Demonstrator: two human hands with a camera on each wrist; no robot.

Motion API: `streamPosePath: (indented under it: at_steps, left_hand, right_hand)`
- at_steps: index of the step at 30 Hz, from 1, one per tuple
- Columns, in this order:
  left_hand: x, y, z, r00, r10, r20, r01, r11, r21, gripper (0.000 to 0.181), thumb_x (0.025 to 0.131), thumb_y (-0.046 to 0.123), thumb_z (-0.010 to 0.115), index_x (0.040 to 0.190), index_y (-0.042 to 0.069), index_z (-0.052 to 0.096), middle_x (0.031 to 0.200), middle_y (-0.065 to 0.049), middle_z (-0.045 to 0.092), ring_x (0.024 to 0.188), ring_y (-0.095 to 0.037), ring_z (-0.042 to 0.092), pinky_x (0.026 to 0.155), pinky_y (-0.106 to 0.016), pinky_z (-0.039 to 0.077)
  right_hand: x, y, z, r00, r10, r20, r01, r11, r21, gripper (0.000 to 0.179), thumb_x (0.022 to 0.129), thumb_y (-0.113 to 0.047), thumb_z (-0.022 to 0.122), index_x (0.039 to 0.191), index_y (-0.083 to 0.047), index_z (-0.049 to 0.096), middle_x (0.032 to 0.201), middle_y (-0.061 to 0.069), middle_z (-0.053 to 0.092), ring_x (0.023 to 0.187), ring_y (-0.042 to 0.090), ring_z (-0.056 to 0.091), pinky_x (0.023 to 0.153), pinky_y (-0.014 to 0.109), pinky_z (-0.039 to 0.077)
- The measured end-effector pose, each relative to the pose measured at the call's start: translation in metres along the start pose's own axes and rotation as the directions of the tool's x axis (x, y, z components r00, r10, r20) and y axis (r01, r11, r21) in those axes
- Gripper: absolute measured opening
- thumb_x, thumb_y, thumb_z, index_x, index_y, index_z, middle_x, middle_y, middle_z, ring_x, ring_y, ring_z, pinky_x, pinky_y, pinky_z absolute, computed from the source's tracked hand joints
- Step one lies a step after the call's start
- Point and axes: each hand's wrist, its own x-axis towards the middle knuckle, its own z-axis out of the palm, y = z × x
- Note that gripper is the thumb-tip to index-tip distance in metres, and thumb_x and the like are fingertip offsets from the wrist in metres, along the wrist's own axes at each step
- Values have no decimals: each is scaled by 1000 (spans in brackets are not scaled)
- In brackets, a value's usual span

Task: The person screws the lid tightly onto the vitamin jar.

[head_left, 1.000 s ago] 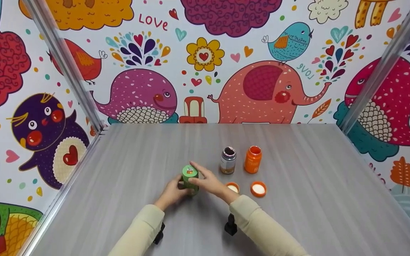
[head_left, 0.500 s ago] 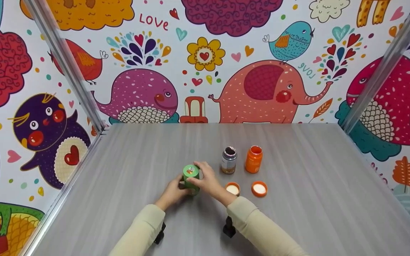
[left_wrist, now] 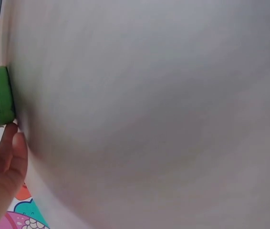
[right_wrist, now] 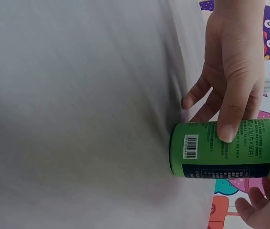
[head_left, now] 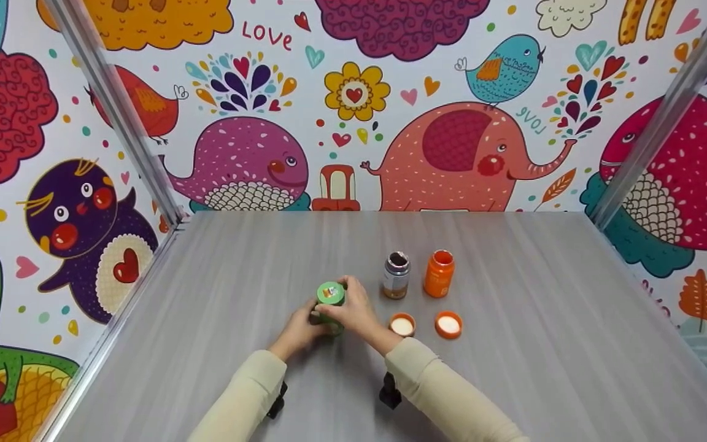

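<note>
A green bottle (right_wrist: pixel 221 151) with a barcode label and a matching green cap (head_left: pixel 331 292) stands upright on the table. My left hand (head_left: pixel 299 332) grips its lower body, the thumb lying across the label in the right wrist view. My right hand (head_left: pixel 358 312) holds the cap, with its thumb in front and fingers behind. Only the green bottle's lower part and my left fingers (left_wrist: pixel 15 152) show in the left wrist view. To the right stand a dark grey bottle (head_left: pixel 396 279) and an orange bottle (head_left: pixel 439 276), both uncapped.
Two orange caps, one by my right wrist (head_left: pixel 402 325) and another cap (head_left: pixel 448 325) farther right, lie with their white insides up on the grey table (head_left: pixel 513 368). A printed wall (head_left: pixel 255 166) and metal posts (head_left: pixel 123 123) bound the table.
My right hand has turned at the cap, its fingers drawing in closer round it. The picture on the cap's top has rotated. My left hand stays on the bottle's body.
</note>
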Motion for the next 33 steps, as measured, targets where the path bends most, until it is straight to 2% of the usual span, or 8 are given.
streamPosePath:
  at_steps: [4,6,9,11,14,17,20,33]
  left_hand:
    - [1,0,0,999,32,8,-32,999,3,70,80,23,71,135,-4,37,124,-24,52,109,-35,54,90,-46,44]
    - [1,0,0,999,32,10,-32,999,7,69,80,20,70,134,-5,37,122,-25,52,105,-35,56,87,-45,46]
    - [0,1,1,1000,5,11,-5,1000,7,67,80,18,69,134,-4,37,119,-24,53,101,-34,58,84,-43,48]
    - [0,1,0,1000,6,12,-6,1000,10,67,81,17,69,135,-5,37,119,-24,53,100,-34,58,82,-43,49]
    - [0,1,0,1000,8,11,-8,1000,3,66,81,17,69,135,-4,37,119,-24,53,100,-33,58,82,-42,49]
    - [0,1,0,999,31,10,-31,999,7,66,80,17,70,134,-6,37,116,-25,54,98,-34,59,80,-42,49]
    - [-1,0,1,999,36,8,-36,999,5,67,80,18,70,133,-7,37,116,-25,54,97,-34,59,79,-41,50]
    - [-1,1,1,1000,7,12,-7,1000,-13,69,80,21,70,134,-5,37,118,-24,53,100,-34,59,82,-42,49]
  right_hand:
    - [2,6,-10,986,-70,151,50,989,136,85,76,-28,74,140,1,27,140,21,35,130,35,31,104,50,27]
    - [3,10,-16,972,-93,216,42,973,229,82,80,-21,70,142,1,23,145,19,30,134,33,24,107,51,20]
    - [6,17,-21,954,-117,276,12,935,356,69,84,-10,63,141,5,26,144,21,32,135,33,23,109,51,16]
    - [7,20,-24,947,-139,290,20,926,378,62,86,-6,60,138,8,29,141,22,36,133,34,26,108,52,18]
    - [8,21,-26,944,-155,292,56,946,320,57,87,-8,60,136,8,35,138,22,40,130,34,32,106,51,23]
    - [8,18,-26,946,-175,274,120,971,207,56,86,-11,62,133,8,39,135,22,44,128,34,37,105,49,27]
    - [8,13,-26,947,-192,258,167,979,117,55,85,-13,64,131,7,43,133,22,46,125,35,40,103,48,30]
    - [8,5,-23,971,-149,185,157,987,-29,51,79,-18,71,121,3,52,120,17,55,112,30,51,95,44,39]
